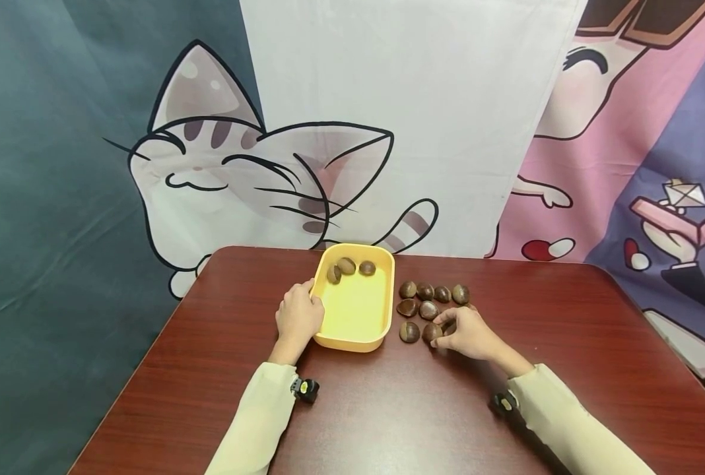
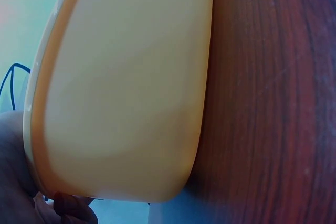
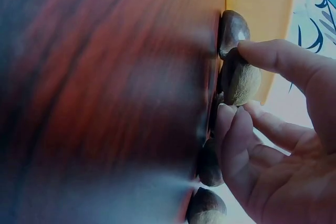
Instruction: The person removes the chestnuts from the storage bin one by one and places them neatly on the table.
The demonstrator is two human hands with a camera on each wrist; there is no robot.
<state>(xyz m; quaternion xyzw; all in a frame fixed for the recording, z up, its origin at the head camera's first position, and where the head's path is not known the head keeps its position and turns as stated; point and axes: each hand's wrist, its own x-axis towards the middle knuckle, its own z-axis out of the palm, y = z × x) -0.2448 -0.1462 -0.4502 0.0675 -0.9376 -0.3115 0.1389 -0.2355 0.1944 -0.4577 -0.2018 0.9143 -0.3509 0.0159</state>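
A yellow plastic tray (image 1: 352, 344) stands on the table, with three chestnuts (image 1: 346, 266) at its far end. My left hand (image 1: 300, 315) grips the tray's left rim; in the left wrist view its fingers (image 2: 73, 208) curl about the edge beside the tray's wall (image 2: 126, 87). Right of the tray, several brown chestnuts (image 1: 425, 291) lie in rows. At the nearest row my right hand (image 1: 468, 333) pinches a chestnut (image 3: 242, 81) between thumb and fingertips. Another chestnut (image 3: 234, 30) lies just beyond it, close to the tray. Part of the rows is hidden behind the right hand.
The dark red wooden table (image 1: 364, 409) reaches back to a printed cloth (image 1: 424, 86) with cartoon figures. More chestnuts (image 3: 207, 207) lie beneath and beside the right hand. Small black devices (image 1: 306, 389) are strapped to both wrists over pale sleeves.
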